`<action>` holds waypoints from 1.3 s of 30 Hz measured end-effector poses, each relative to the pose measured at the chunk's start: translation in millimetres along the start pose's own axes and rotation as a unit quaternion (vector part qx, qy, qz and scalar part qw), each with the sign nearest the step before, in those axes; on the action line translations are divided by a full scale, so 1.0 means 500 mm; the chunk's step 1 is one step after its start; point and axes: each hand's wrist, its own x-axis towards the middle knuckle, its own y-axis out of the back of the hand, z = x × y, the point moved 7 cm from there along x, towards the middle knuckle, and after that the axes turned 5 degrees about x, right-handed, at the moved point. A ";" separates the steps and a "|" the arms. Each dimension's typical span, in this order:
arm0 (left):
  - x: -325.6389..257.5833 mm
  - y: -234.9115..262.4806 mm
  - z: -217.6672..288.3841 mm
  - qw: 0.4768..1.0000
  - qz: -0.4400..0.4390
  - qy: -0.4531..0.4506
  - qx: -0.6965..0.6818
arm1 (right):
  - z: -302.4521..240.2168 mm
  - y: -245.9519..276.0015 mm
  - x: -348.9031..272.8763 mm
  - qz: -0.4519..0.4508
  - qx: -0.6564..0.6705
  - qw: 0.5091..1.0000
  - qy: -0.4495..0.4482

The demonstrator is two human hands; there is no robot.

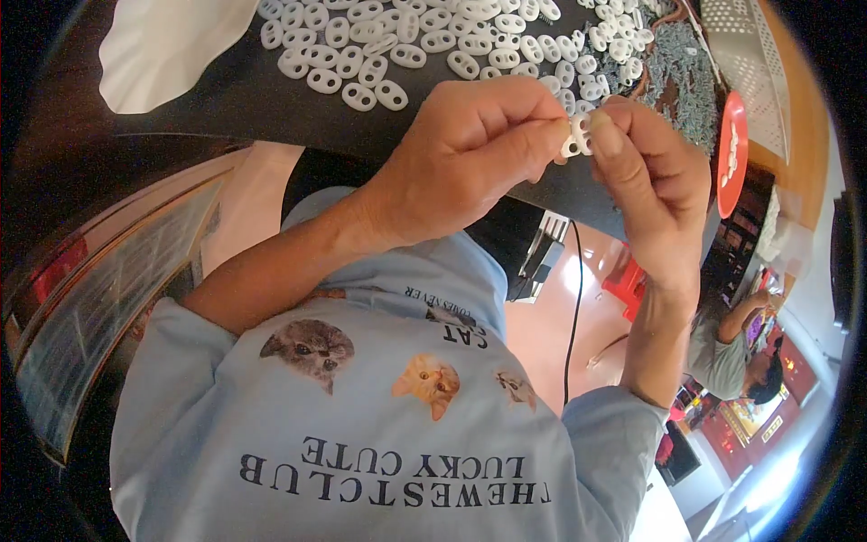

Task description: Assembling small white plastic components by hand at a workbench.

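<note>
White two-holed piece (575, 137) is up between my hands, above the table's (244, 104) near edge; presumably raised here for a close look and finger room. Whether it is one part or two overlapping, I cannot tell. Similar loose pieces (438, 41) spread toward the far edge, grey metal bits (682, 81) heaped to their right, a red dish (732, 154) by the right edge: likely sorted by kind for easy reach.

Left hand (470, 163): thumb and forefinger pinched closed on the piece's left side, other fingers curled. Right hand (655, 176): thumb pressing its right side, fingers folded behind, nearly closed.
</note>
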 end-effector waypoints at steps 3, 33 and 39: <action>0.004 0.001 0.003 1.000 0.006 -0.001 0.002 | -0.022 0.001 -0.004 -0.004 -0.131 0.986 0.107; 0.011 0.000 -0.014 0.999 0.014 0.029 0.002 | -0.056 -0.026 -0.029 -0.013 -0.315 0.931 0.184; 0.013 0.002 -0.007 1.000 0.014 0.024 0.005 | -0.049 -0.024 -0.028 -0.005 -0.319 0.927 0.197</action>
